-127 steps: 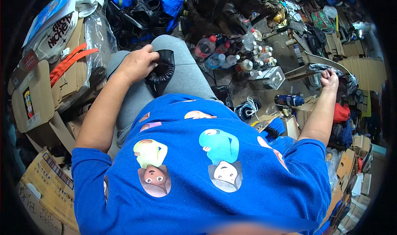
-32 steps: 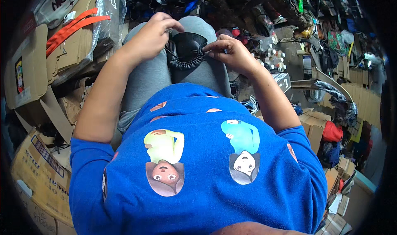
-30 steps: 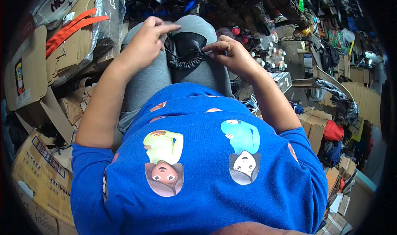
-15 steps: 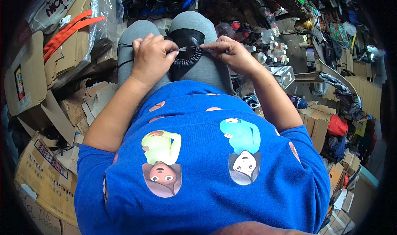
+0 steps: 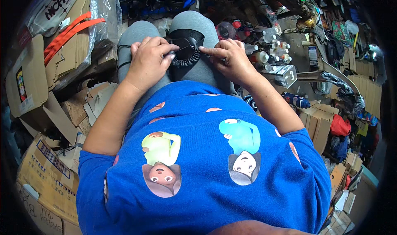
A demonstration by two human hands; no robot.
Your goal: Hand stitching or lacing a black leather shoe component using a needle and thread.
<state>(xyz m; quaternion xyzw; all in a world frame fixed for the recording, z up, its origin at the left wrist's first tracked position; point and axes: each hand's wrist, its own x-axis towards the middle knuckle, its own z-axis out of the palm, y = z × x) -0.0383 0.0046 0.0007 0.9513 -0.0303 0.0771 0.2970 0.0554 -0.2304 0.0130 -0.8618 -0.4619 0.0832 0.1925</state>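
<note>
On my grey-trousered thigh lies a black round piece (image 5: 188, 42) with a ridged, pleated-looking lower rim. A black band runs around it and over the leg. At its left side is my left hand (image 5: 149, 59), index finger and thumb drawn close together; whatever is between them is too small to name. A thin line, perhaps thread or a needle, crosses the piece near those fingertips. My right hand (image 5: 235, 60) is at the right rim, its index finger reaching to the edge and its other fingers curled; anything in its grip is hidden.
Cardboard boxes (image 5: 45, 169) and flattened card crowd the left, with orange straps (image 5: 68, 38) above them. To the right stand several small bottles (image 5: 279, 53), a clear square container (image 5: 285, 76), a dark blue bottle (image 5: 295, 100) and a red bag (image 5: 339, 125). Dark clutter fills the far side.
My left fingertips have shifted slightly left and opened a little. The pale glint beside them has gone, and a thin dark line shows there. My right hand has barely moved.
</note>
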